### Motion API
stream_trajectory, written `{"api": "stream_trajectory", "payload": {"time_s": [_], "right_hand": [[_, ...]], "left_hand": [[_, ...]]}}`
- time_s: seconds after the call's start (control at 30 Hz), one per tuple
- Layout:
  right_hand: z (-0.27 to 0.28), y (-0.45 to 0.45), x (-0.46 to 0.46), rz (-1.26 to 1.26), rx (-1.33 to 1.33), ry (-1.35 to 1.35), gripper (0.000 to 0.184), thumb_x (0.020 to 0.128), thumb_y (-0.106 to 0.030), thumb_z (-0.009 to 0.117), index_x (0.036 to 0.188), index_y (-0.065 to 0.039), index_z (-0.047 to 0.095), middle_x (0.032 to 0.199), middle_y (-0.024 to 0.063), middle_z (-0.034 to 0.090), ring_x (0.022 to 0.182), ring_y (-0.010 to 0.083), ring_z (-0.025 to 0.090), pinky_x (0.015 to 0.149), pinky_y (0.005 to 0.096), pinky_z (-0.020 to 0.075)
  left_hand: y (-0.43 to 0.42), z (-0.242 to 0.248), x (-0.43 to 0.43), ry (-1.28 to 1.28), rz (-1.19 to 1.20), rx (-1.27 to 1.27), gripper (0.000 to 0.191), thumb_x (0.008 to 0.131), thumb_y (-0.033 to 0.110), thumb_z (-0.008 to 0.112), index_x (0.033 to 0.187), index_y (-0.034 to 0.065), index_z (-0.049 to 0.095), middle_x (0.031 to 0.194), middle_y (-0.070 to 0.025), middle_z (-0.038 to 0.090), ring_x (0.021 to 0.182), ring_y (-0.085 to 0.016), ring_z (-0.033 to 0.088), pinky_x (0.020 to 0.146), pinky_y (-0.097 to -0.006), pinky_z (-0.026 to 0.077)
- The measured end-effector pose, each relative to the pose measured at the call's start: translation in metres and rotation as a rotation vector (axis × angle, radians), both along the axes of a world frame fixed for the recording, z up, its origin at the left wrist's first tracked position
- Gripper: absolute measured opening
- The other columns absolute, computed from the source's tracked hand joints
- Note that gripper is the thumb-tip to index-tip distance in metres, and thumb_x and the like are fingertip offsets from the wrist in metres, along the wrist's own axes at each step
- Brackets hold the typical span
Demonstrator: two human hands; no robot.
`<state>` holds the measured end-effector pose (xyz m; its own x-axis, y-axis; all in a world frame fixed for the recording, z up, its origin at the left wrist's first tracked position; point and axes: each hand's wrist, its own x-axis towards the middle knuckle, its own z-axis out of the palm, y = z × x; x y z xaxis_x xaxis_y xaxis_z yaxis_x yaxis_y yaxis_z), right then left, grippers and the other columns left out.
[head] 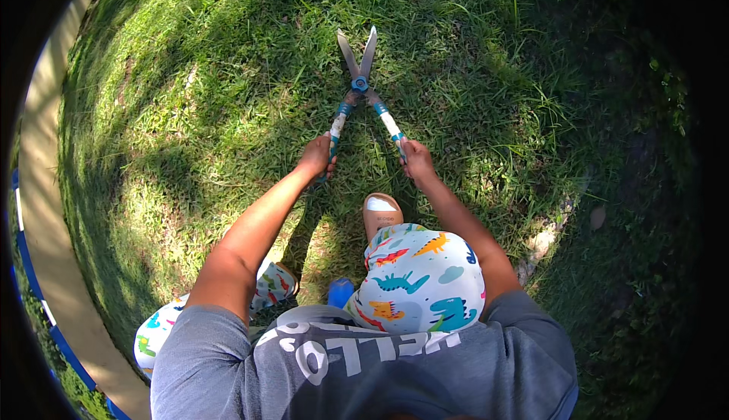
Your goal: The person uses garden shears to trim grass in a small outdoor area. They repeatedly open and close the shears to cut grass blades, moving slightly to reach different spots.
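Observation:
A pair of hedge shears (359,83) points away from me over the grass, its two metal blades spread in a V. My left hand (316,157) grips the left handle, which is white and teal with a worn-looking white part. Around the lower end of the matching right handle, my right hand (417,159) is closed. A blue pivot joins the blades, and brownish metal shows just below it. Short grass (273,106) lies beneath the blades; whether they touch it I cannot tell.
My sandalled foot (383,210) is on the grass below the shears. A blue object (340,292) sits between my legs, partly hidden. Along the left runs a pale paved strip (48,192) with a blue and white edge beyond it. Darker, leafy growth (643,283) stands at right.

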<state>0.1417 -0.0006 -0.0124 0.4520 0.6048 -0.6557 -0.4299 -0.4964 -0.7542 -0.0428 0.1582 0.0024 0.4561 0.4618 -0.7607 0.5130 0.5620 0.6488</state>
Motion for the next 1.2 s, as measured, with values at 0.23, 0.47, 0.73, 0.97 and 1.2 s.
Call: {"api": "stream_trajectory", "payload": {"time_s": [0.23,0.47,0.73,0.97,1.2], "right_hand": [[-0.026,0.014,-0.012,-0.130,0.098,0.073,0.031,0.099,-0.042,0.045,0.092,-0.012,0.047,0.062,-0.0019,0.047,0.043,0.0067,0.038,0.038,0.0228,0.0330],[0.009,-0.015,0.029,0.083,-0.115,-0.075,0.030,0.099,-0.038,0.046,0.087,-0.011,0.050,0.061,-0.0021,0.047,0.040,0.0060,0.036,0.035,0.0228,0.0309],[-0.023,0.009,-0.036,-0.175,0.084,0.111,0.032,0.099,-0.040,0.044,0.097,-0.009,0.051,0.060,-0.0014,0.048,0.042,0.0074,0.040,0.038,0.0238,0.0356],[-0.007,-0.101,0.028,0.221,-0.012,-0.075,0.032,0.098,-0.038,0.050,0.098,-0.009,0.062,0.061,-0.0008,0.051,0.046,0.0058,0.045,0.039,0.0215,0.0341],[-0.011,-0.003,-0.076,-0.106,0.072,0.331,0.025,0.098,-0.035,0.050,0.089,-0.012,0.053,0.057,-0.0019,0.049,0.040,0.0071,0.040,0.036,0.0231,0.0328]], "left_hand": [[0.000,-0.009,0.042,-0.092,0.113,0.033,0.037,0.099,0.047,0.034,0.096,0.0113,0.045,0.059,-0.0034,0.049,0.040,-0.013,0.044,0.036,-0.0297,0.040],[0.014,0.012,0.001,0.126,-0.080,0.053,0.040,0.098,0.050,0.035,0.100,0.0113,0.047,0.058,-0.0034,0.049,0.039,-0.012,0.045,0.035,-0.0286,0.040],[-0.039,-0.020,0.035,-0.086,0.146,0.048,0.036,0.100,0.046,0.034,0.097,0.0115,0.041,0.062,-0.0044,0.050,0.041,-0.013,0.043,0.037,-0.0289,0.040],[-0.034,0.029,-0.084,-0.047,-0.191,-0.027,0.039,0.100,0.047,0.032,0.101,0.0098,0.044,0.061,-0.0041,0.049,0.041,-0.012,0.045,0.036,-0.0275,0.040],[-0.070,-0.012,0.002,-0.059,0.229,0.086,0.035,0.101,0.043,0.033,0.103,0.0092,0.041,0.063,-0.0049,0.048,0.043,-0.014,0.044,0.039,-0.0313,0.040]]}}
